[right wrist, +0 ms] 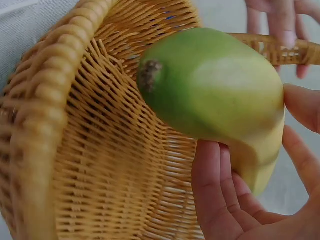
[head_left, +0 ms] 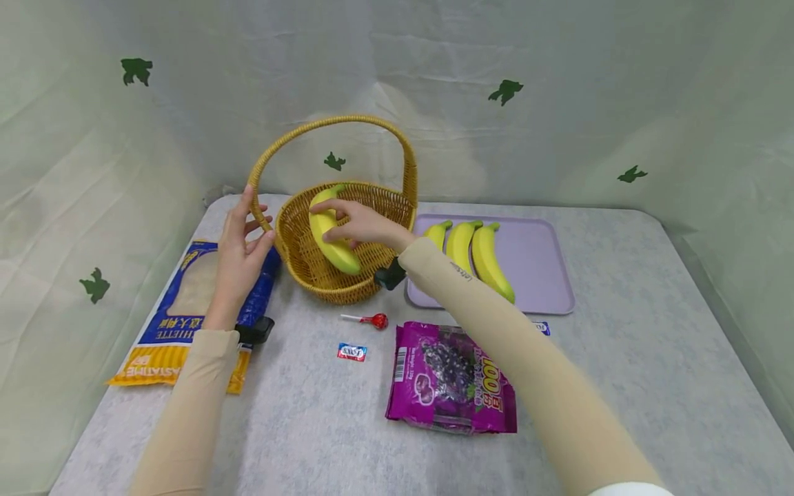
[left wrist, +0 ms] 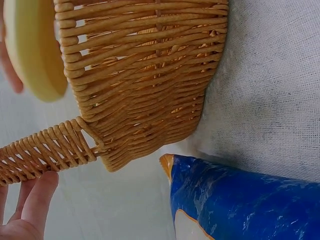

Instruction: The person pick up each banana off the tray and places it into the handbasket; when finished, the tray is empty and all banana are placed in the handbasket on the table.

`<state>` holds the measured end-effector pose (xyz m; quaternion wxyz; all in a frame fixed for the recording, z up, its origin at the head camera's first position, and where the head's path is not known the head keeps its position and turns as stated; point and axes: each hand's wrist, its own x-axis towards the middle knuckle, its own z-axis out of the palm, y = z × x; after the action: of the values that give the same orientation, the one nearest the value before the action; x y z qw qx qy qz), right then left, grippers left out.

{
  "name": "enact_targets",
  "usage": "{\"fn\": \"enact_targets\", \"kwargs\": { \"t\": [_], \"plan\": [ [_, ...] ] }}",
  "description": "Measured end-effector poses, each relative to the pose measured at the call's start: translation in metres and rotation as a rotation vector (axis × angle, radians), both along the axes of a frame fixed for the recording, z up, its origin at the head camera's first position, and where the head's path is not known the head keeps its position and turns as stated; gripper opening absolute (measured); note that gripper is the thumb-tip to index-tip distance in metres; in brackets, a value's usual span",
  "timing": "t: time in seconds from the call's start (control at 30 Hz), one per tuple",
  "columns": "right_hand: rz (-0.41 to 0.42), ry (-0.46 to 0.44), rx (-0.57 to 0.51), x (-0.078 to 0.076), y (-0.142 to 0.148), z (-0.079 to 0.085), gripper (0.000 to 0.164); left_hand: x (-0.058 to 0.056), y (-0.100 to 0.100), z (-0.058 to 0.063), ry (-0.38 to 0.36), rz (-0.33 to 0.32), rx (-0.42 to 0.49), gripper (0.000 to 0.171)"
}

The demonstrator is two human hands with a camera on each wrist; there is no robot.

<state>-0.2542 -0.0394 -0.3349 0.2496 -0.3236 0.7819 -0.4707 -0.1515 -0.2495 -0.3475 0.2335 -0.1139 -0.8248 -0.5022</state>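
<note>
A yellow banana with a green tip is pinched between the thumb and fingers of my right hand. It hangs over the mouth of the wicker basket, and the right wrist view shows the bare weave below the banana. My left hand holds the basket's handle low on its left side. In the left wrist view the thumb of the left hand presses the near face of the woven handle, the other fingers partly hidden behind it.
A lilac tray right of the basket bears several bananas, partly behind my right forearm. In front lie a red lollipop, a small wrapped candy and a purple grape-printed bag. A blue-and-yellow pasta bag lies at left.
</note>
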Motion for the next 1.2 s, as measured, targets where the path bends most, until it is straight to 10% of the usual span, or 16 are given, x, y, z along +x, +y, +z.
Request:
{"fn": "enact_targets", "kwargs": {
  "t": [0.27,0.6,0.77,1.2],
  "plan": [
    [0.004,0.015,0.09,0.003,-0.026,-0.02,0.054,-0.015,-0.014,-0.021,-0.002,0.017,-0.001,0.069],
    [0.027,-0.003,0.182,0.007,-0.042,-0.032,0.057,0.0,0.001,0.0,0.004,0.01,-0.015,0.068],
    [0.033,-0.089,0.224,0.008,-0.042,-0.032,0.062,-0.007,-0.005,-0.009,0.015,0.007,-0.008,0.069],
    [0.095,-0.189,0.041,0.001,-0.008,-0.028,0.054,-0.015,-0.013,-0.023,0.038,0.02,-0.022,0.07]
  ]
}}
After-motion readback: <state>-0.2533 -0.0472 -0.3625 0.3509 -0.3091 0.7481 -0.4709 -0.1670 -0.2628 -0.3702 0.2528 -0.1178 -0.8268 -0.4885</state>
